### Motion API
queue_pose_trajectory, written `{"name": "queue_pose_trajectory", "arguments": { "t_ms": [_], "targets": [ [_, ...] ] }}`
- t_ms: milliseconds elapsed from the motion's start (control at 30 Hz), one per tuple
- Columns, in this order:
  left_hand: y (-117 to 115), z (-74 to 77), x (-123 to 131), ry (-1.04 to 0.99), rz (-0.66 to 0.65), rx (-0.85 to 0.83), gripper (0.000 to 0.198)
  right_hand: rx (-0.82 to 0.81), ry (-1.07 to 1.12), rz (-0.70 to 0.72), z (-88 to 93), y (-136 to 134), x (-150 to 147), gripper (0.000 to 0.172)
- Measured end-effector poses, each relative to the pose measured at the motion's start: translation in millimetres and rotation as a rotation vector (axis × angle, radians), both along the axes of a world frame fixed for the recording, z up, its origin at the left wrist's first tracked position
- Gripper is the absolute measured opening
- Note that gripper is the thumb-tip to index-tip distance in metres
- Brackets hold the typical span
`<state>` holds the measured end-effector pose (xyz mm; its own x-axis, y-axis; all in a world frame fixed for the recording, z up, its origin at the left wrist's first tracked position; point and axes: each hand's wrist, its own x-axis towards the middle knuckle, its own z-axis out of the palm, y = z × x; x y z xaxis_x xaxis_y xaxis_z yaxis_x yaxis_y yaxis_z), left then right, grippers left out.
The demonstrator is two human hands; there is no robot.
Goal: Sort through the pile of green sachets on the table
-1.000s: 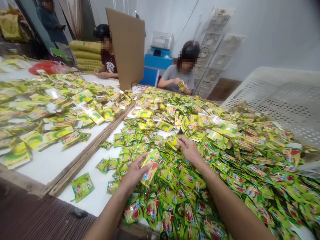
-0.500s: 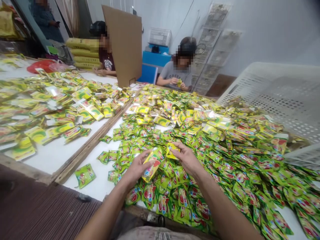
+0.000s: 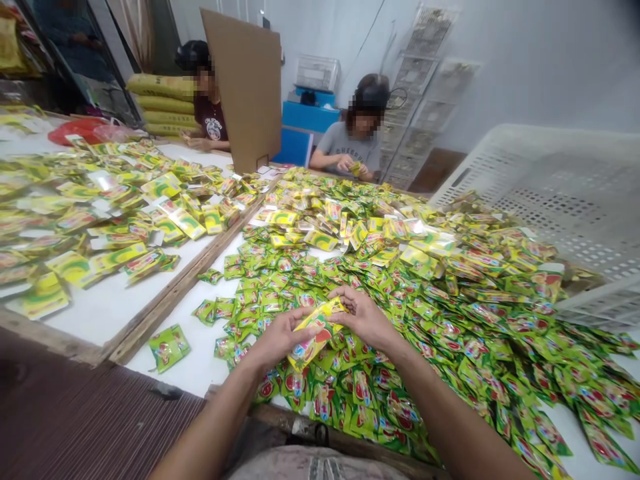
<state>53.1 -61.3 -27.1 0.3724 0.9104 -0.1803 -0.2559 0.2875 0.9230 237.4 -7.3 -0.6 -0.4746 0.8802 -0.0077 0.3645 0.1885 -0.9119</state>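
My left hand [image 3: 283, 337] is closed on a yellow box [image 3: 311, 341] with a red fruit picture, held tilted above the pile. At the box's upper right end, my right hand [image 3: 363, 319] has its fingers pinched on a small yellow packet [image 3: 334, 307], which meets the box's end; how far it sits inside cannot be made out. Beneath both hands lie many green sachets [image 3: 365, 390]. A single green sachet [image 3: 170, 348] rests apart on the white tabletop at the left.
Yellow boxes [image 3: 425, 257] are heaped behind the sachets, and more boxes [image 3: 120, 257] lie left of a wooden strip [image 3: 195, 270]. A white basket [image 3: 555, 193] leans at the right. Two people sit across, beside a cardboard panel [image 3: 250, 93].
My right hand has brought the small yellow packet left against the end of the box. My left hand still holds the box.
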Motion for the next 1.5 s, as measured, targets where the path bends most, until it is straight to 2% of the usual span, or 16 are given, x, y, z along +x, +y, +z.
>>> {"name": "queue_pose_trajectory", "arguments": {
  "t_ms": [100, 267, 467, 567, 633, 700, 767, 867, 1000, 1233, 1400, 1500],
  "targets": [
    [1.2, -2.8, 0.9, -0.002, 0.015, 0.009, 0.048, 0.071, -0.091, -0.004, 2.2, -3.4, 0.8, 0.028],
    [2.6, -5.4, 1.9, -0.04, 0.027, 0.013, 0.046, 0.136, -0.045, -0.135, -5.0, -7.2, -0.1, 0.029],
    [2.1, -0.1, -0.6, -0.065, 0.008, 0.004, 0.047, -0.002, 0.163, -0.247, -7.4, -7.3, -4.0, 0.036],
    [2.0, -0.9, -0.7, -0.084, -0.014, 0.008, 0.048, -0.005, 0.143, -0.259, -5.5, -9.8, -6.0, 0.033],
    [2.6, -3.2, 0.3, -0.091, 0.0, 0.016, 0.046, 0.057, 0.084, -0.281, -5.0, -13.8, -7.2, 0.028],
    [3.6, -5.0, 1.6, -0.088, 0.025, 0.02, 0.043, 0.133, 0.027, -0.273, -5.3, -18.2, -7.4, 0.021],
    [4.4, -5.0, 2.6, -0.076, 0.031, 0.012, 0.042, 0.139, 0.024, -0.235, -6.1, -21.4, -6.1, 0.017],
    [4.8, -3.1, 3.1, -0.071, 0.007, 0.001, 0.041, 0.125, 0.034, -0.239, -5.9, -22.9, -2.9, 0.018],
    [4.5, -5.1, 1.9, -0.091, 0.032, -0.005, 0.041, 0.222, 0.004, -0.273, -2.6, -24.7, -1.3, 0.017],
    [3.3, -12.9, 5.2, -0.1, 0.072, -0.019, 0.042, 0.088, 0.038, -0.236, -10.2, -38.2, -5.6, 0.025],
    [7.5, -11.9, 9.2, -0.109, 0.117, -0.029, 0.039, 0.083, 0.059, -0.284, -18.3, -40.4, -11.4, 0.027],
    [8.5, -8.3, 8.9, -0.087, 0.113, -0.048, 0.041, 0.011, 0.084, -0.217, -17.9, -38.5, -14.3, 0.023]
  ]
}}
